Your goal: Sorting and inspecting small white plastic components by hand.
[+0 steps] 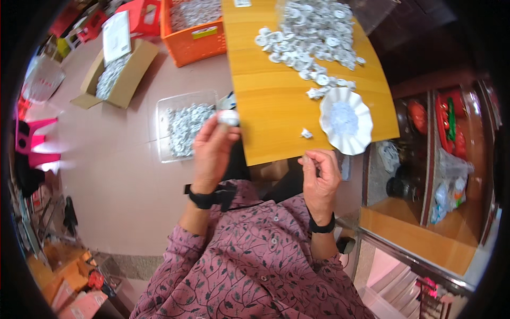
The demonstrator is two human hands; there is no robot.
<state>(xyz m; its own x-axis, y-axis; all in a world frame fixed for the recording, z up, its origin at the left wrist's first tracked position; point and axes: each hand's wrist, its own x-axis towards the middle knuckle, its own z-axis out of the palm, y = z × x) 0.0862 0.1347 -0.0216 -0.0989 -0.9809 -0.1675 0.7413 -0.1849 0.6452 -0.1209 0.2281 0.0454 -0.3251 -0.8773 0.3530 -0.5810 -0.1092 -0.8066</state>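
While my right hand (pixel 320 178) curls shut at the table's near edge, pinching something too small to tell, my left hand (pixel 211 151) grips a small white round part (pixel 229 117) just off the table's (pixel 276 106) near left corner. A white scalloped dish (pixel 346 120) overhangs the near right edge. Farther off lies the heap of white parts (pixel 311 32). On the floor sit a clear tray (pixel 183 127), a cardboard box (pixel 118 74) with a white sheet (pixel 116 36), and an orange crate (pixel 194 32) bearing a yellow label.

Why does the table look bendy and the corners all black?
In the head view, the fisheye lens curves the wooden table's straight edges and leaves a black rim around the round picture; the left hand and its small white piece look slightly blurred; bright glare washes out the pink chair.
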